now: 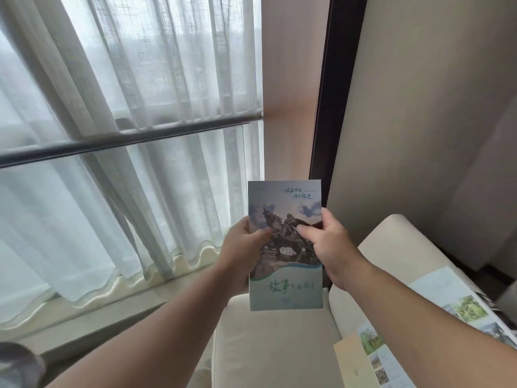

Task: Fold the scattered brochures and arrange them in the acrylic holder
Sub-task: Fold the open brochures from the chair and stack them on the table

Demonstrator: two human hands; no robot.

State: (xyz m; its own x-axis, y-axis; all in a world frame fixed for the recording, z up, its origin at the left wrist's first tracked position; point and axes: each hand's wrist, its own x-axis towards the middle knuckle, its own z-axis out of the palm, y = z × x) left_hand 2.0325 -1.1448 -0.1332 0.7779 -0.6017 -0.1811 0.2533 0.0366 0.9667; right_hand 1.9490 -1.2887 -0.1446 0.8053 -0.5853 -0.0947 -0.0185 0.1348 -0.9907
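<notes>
A folded brochure (285, 289) with a statue photo and green Chinese lettering on its cover is held upright in front of me. My left hand (243, 247) grips its left edge, thumb on the cover. My right hand (327, 247) grips its right edge, thumb pressed near the middle. Both arms reach forward above a cream sofa. An unfolded brochure (453, 301) with garden photos lies spread on the sofa at the lower right, partly under my right forearm. No acrylic holder is in view.
A cream sofa (274, 345) lies below my arms, its armrest (397, 247) to the right. Sheer white curtains (126, 135) hang over a window with a metal rail (126, 140) on the left. A dark door frame (327, 107) and beige wall stand behind.
</notes>
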